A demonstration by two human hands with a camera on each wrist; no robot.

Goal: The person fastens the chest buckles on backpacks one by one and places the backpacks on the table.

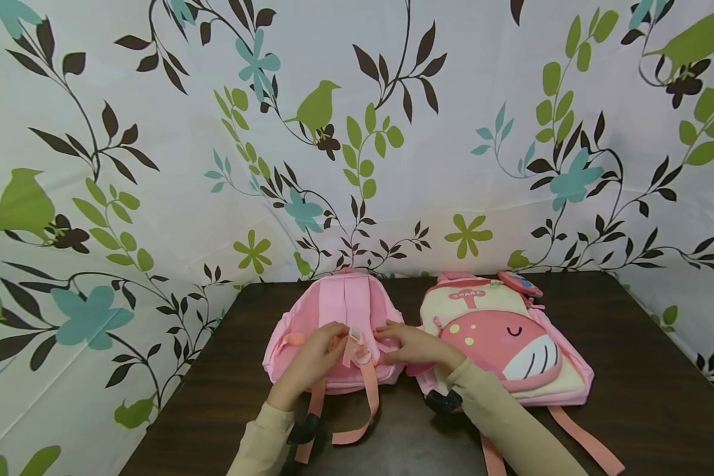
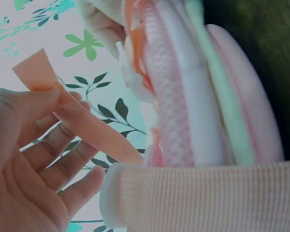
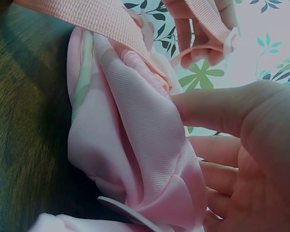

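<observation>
A pink backpack (image 1: 300,317) lies with its straps facing up on the dark table. My left hand (image 2: 38,154) pinches the loose end of a peach webbing strap (image 2: 82,121) between thumb and fingers. Beside that strap is a pale plastic buckle (image 2: 131,79), at the lower end of the pink shoulder strap (image 1: 357,297). My right hand (image 1: 407,344) is at the right side of this shoulder strap, thumb and fingers around its lower edge. In the right wrist view the thumb meets the pink fabric, and the fingertips are hidden behind it.
A second backpack (image 1: 452,297), pink and cream with a whale pocket (image 1: 494,337), lies to the right under my right forearm. Its peach straps (image 1: 589,439) trail toward the front. Behind the table (image 1: 648,370) hangs a leaf-and-bird patterned cloth (image 1: 357,244).
</observation>
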